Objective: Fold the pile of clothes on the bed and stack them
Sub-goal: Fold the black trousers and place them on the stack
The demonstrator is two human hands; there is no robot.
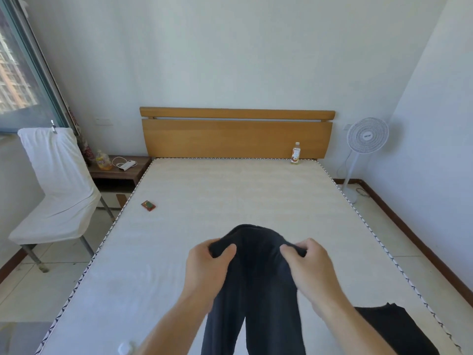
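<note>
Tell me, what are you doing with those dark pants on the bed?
A person is holding up a pair of dark trousers over the bed. The left hand and right hand each grip the waistband, and the two legs hang down. Another dark garment lies on the bed near the right edge. Nothing is stacked yet.

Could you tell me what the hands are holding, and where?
Both hands, left and right, grip the dark trousers at the waistband.
</note>
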